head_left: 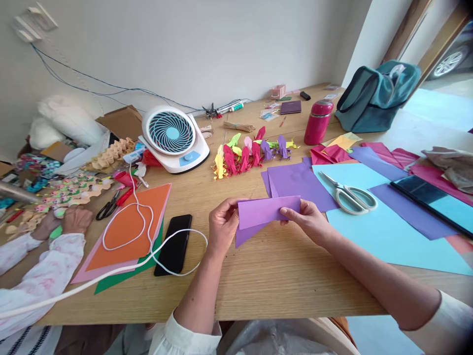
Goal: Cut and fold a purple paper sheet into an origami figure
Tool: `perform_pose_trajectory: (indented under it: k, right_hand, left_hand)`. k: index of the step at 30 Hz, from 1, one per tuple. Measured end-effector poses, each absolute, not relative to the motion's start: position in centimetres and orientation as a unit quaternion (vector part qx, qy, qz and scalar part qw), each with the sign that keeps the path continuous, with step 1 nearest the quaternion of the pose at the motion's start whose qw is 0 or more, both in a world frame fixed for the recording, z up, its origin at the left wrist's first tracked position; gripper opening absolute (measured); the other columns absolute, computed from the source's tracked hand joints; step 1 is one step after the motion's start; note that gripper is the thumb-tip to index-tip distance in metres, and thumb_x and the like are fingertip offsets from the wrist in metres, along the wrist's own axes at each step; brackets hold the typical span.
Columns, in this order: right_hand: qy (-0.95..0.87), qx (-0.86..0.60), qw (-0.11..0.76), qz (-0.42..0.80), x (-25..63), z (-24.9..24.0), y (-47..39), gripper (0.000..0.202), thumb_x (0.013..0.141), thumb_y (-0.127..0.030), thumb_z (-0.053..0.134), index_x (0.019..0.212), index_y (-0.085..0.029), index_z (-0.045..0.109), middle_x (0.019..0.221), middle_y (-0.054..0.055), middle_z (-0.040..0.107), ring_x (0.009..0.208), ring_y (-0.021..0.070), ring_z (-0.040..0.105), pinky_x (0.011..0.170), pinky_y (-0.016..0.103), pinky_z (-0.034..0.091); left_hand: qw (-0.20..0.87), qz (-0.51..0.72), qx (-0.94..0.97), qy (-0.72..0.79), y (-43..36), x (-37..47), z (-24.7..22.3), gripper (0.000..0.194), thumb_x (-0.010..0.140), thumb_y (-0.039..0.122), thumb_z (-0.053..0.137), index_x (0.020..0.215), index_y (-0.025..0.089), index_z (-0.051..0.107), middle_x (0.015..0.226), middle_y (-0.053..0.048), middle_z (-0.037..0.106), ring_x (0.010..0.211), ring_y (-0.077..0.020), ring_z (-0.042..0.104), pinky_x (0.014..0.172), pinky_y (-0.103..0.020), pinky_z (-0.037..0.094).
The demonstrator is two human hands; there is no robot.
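A folded sheet of purple paper (264, 212) is held up over the near middle of the wooden table. My left hand (224, 224) is closed on its left end, with the fingertips partly behind the sheet. At the right end, my right hand (305, 217) pinches it, thumb in front. A lower flap hangs at a slant under the upper layer. Behind it lie flat purple sheets (303, 182). To the right, white-handled scissors (353, 197) rest on light blue paper (369, 241).
A white fan (173, 135), colourful paper pieces (244, 155) and a red bottle (318, 122) stand or lie farther back. A black phone (173, 245), a white cable and orange paper (125, 227) are left. Another person's hands (76, 219) are at far left.
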State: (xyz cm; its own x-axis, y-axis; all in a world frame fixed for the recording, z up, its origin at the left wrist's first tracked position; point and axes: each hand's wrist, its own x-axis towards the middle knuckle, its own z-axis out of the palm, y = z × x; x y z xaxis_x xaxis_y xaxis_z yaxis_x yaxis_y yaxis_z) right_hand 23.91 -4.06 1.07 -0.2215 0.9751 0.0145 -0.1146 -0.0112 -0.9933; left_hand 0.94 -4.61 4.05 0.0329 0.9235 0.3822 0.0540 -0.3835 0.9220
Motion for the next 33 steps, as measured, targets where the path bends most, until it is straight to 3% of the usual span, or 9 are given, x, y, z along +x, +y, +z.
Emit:
perform_pose_trajectory:
  k: [8, 11, 15, 18, 21, 24, 28, 33]
  right_hand:
    - [-0.544, -0.429, 0.465, 0.552, 24.0, 0.9, -4.1, 0.042, 0.073, -0.060, 0.076, 0.070, -0.019, 0.069, 0.067, 0.004, 0.071, 0.065, 0.0171, 0.064, 0.067, 0.031, 0.052]
    - [-0.552, -0.423, 0.469, 0.545, 24.1, 0.7, -4.0, 0.041, 0.075, -0.059, 0.075, 0.072, -0.019, 0.069, 0.072, 0.004, 0.072, 0.069, 0.0176, 0.064, 0.069, 0.032, 0.052]
    - [-0.552, -0.419, 0.514, 0.505, 24.4, 0.7, -3.6, 0.040, 0.078, -0.052, 0.077, 0.104, -0.023, 0.067, 0.090, 0.003, 0.072, 0.082, 0.0189, 0.065, 0.074, 0.033, 0.053]
    - [-0.583, -0.425, 0.570, 0.392, 24.8, 1.3, -3.5, 0.049, 0.083, -0.045, 0.075, 0.125, -0.027, 0.056, 0.109, 0.005, 0.069, 0.100, 0.0213, 0.064, 0.085, 0.037, 0.052]
    - [-0.674, -0.431, 0.552, 0.235, 24.8, 2.4, -4.2, 0.036, 0.087, -0.036, 0.072, 0.119, -0.026, 0.059, 0.113, 0.007, 0.068, 0.105, 0.0229, 0.062, 0.093, 0.042, 0.048]
    - [-0.762, -0.386, 0.497, 0.153, 24.2, 3.3, -5.2, 0.022, 0.092, -0.031, 0.066, 0.114, -0.026, 0.063, 0.108, 0.008, 0.069, 0.101, 0.0244, 0.062, 0.090, 0.044, 0.047]
    - [-0.792, -0.370, 0.467, 0.135, 23.4, 3.3, -5.9, 0.009, 0.095, -0.026, 0.061, 0.102, -0.025, 0.067, 0.096, 0.006, 0.071, 0.088, 0.0212, 0.063, 0.079, 0.040, 0.045]
    - [-0.789, -0.367, 0.469, 0.151, 23.3, 3.1, -5.8, 0.007, 0.096, -0.025, 0.060, 0.097, -0.024, 0.067, 0.087, 0.004, 0.070, 0.080, 0.0190, 0.062, 0.077, 0.039, 0.044]
  left_hand:
    - [0.240, 0.554, 0.687, 0.404, -5.5, 0.7, 5.1, 0.020, 0.095, 0.024, 0.059, 0.104, 0.025, 0.077, 0.097, -0.005, 0.075, 0.086, -0.0153, 0.065, 0.079, -0.025, 0.049]
    - [0.236, 0.551, 0.701, 0.386, -5.3, 0.6, 5.4, 0.021, 0.095, 0.022, 0.057, 0.100, 0.025, 0.077, 0.097, -0.005, 0.073, 0.089, -0.0161, 0.065, 0.081, -0.027, 0.049]
    - [0.253, 0.550, 0.697, 0.385, -5.1, 0.6, 5.4, 0.020, 0.094, 0.024, 0.058, 0.096, 0.024, 0.078, 0.091, -0.005, 0.071, 0.088, -0.0172, 0.064, 0.080, -0.027, 0.048]
    - [0.244, 0.535, 0.705, 0.395, -5.1, 0.6, 5.1, 0.020, 0.094, 0.023, 0.058, 0.096, 0.024, 0.078, 0.086, -0.004, 0.069, 0.079, -0.0151, 0.061, 0.075, -0.026, 0.046]
    - [0.234, 0.523, 0.715, 0.401, -5.2, 1.0, 4.8, 0.020, 0.094, 0.023, 0.059, 0.097, 0.025, 0.078, 0.082, -0.003, 0.068, 0.074, -0.0142, 0.057, 0.073, -0.026, 0.045]
    - [0.237, 0.522, 0.711, 0.408, -5.7, 1.7, 4.8, 0.019, 0.093, 0.022, 0.059, 0.095, 0.025, 0.077, 0.081, -0.002, 0.068, 0.072, -0.0141, 0.056, 0.072, -0.026, 0.045]
    - [0.250, 0.511, 0.725, 0.389, -6.3, 2.6, 5.2, 0.018, 0.092, 0.017, 0.059, 0.091, 0.024, 0.076, 0.083, -0.002, 0.070, 0.076, -0.0150, 0.061, 0.072, -0.026, 0.045]
    - [0.250, 0.507, 0.746, 0.352, -6.6, 2.9, 5.6, 0.018, 0.091, 0.012, 0.060, 0.092, 0.023, 0.075, 0.087, -0.003, 0.072, 0.084, -0.0166, 0.066, 0.076, -0.028, 0.048]
